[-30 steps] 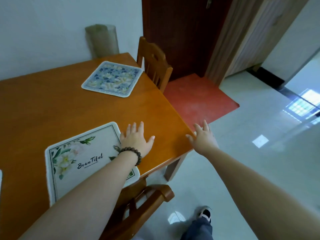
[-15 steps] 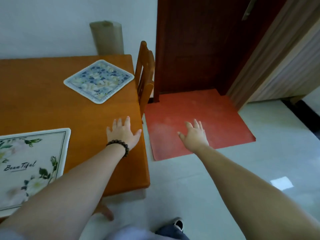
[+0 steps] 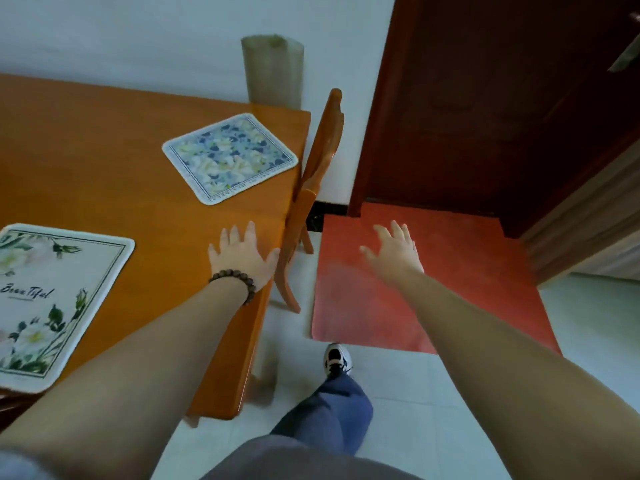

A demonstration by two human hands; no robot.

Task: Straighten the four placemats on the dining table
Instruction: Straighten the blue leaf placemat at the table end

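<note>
Your left hand (image 3: 242, 256) is spread over the table (image 3: 104, 161) edge, perhaps touching; right hand (image 3: 394, 251) splayed above the red mat (image 3: 467, 271), blue placemat (image 3: 230, 155) askew.

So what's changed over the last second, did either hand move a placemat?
No. The left hand came off the white flowered placemat and now sits open near the table edge; the right hand stays open over the red floor mat. The person has stepped along the table toward the blue placemat. Both placemats lie as before, the blue one askew.
</note>
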